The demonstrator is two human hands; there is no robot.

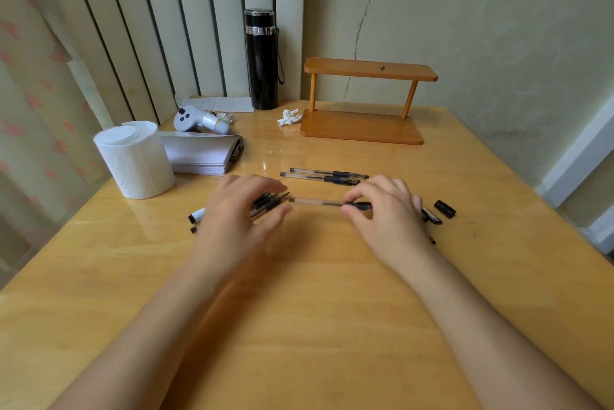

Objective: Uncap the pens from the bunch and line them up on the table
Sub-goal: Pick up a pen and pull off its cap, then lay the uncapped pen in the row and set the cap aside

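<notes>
While the left hand [244, 210] grips the bunch [267, 203], the right hand [382, 207] pinches a seemingly uncapped pen [319, 202] lying crosswise, just nearer than the two-pen row [325, 176].

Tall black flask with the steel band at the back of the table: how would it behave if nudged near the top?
The tall black cylindrical flask stands upright on a narrow base, so a push up high would probably tip it rather than slide it. Its glossy body looks slippery to grip. The glossy wooden table likely offers little friction, so a low push might slide it.
</notes>
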